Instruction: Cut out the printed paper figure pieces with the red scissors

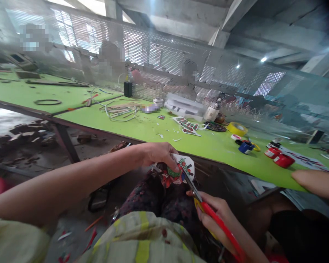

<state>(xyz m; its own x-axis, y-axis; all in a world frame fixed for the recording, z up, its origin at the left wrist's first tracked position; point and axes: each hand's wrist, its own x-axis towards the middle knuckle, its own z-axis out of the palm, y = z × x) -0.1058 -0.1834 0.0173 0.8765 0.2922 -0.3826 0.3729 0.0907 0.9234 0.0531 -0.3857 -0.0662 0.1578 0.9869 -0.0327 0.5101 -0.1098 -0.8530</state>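
Observation:
My left hand (161, 153) pinches a paper cutout (191, 165) with a colourful red and green printed picture, held over my lap just off the table's front edge. My right hand (215, 212) is wrapped round a pair of scissors (195, 193) with red and yellow handles. The scissor blades reach up and left onto the paper, at the printed picture's right side. Whether they are fully closed on it is hard to make out. Part of the paper's left side is hidden behind my left fingers.
On the green table (117, 128) lie printed paper pieces (186, 126), white scraps, thin sticks (120, 109), yellow tape (237, 128), a blue jar (246, 147) and red jars (283, 160). A plastic box (185, 106) stands by the mesh partition. Another person's arm (318, 182) rests at right.

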